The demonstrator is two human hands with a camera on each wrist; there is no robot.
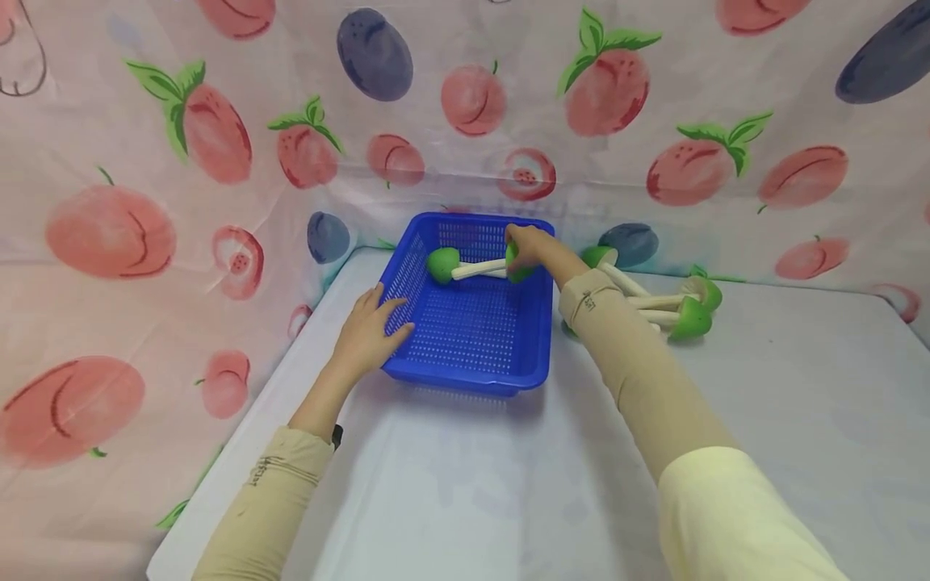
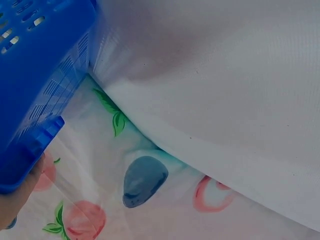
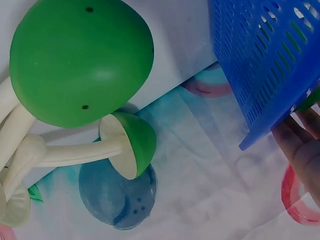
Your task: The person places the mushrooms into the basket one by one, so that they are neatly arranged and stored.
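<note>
A blue perforated plastic basket (image 1: 465,367) stands on the white table. My left hand (image 1: 366,332) rests on its left rim, fingers spread and fairly straight. In the left wrist view, part of that hand (image 2: 17,197) shows under the rim. Over the back right of the basket, my right hand (image 1: 532,246) holds a mushroom by its green cap (image 1: 517,262), the white stem pointing left. Another green-capped mushroom (image 1: 443,265) lies in the basket, cap to the left. In the right wrist view, the right fingers (image 3: 300,145) are partly cut off beside the basket wall.
Several more green-capped mushrooms (image 1: 690,319) lie in a pile right of the basket, partly behind the right forearm. They fill the left of the right wrist view, one big cap (image 3: 82,62) nearest. A fruit-printed cloth (image 1: 465,161) hangs behind and left of the white table (image 1: 436,484).
</note>
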